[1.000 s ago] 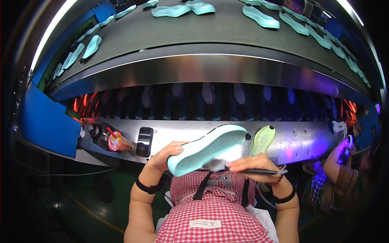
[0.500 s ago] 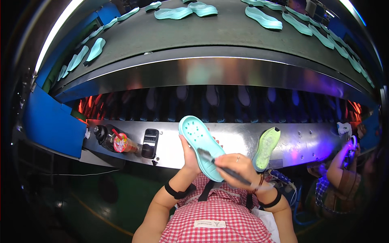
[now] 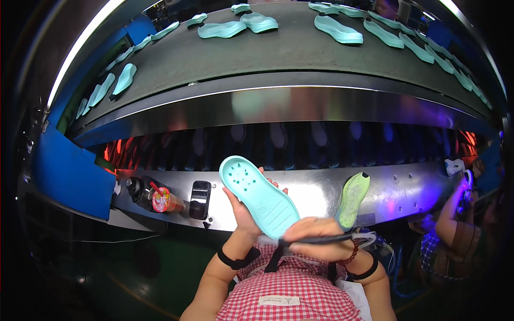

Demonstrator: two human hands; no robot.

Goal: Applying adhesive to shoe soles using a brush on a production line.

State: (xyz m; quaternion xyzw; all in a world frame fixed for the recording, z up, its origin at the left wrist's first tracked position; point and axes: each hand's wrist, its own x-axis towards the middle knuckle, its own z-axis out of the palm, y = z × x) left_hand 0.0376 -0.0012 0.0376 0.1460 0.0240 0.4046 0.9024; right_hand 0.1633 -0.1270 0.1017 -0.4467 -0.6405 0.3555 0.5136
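A turquoise shoe sole (image 3: 257,195) with a cluster of holes at its upper end is held tilted over the metal ledge. My left hand (image 3: 243,218) grips it from beneath, thumb along the left edge and fingertips showing at the right edge. The brush (image 3: 334,239), dark-handled, lies across my right hand (image 3: 321,230), which is closed around it at the sole's lower end. Motion blurs this hand, and the bristles are hard to make out. To the right, a yellow-green sole (image 3: 353,200) with a dark tip rests on the ledge.
On the metal ledge (image 3: 225,184) at left stand a black bottle (image 3: 140,192), a drink cup (image 3: 165,201) and a black phone (image 3: 200,200). Beyond it runs a dark conveyor belt (image 3: 241,59) carrying several turquoise soles (image 3: 338,29). Another person's arm (image 3: 448,219) shows at right.
My right hand has drawn the brush from the sole's middle down to its lower end, the handle now lying flatter. The left hand has shifted the sole slightly left. The view has tilted a little.
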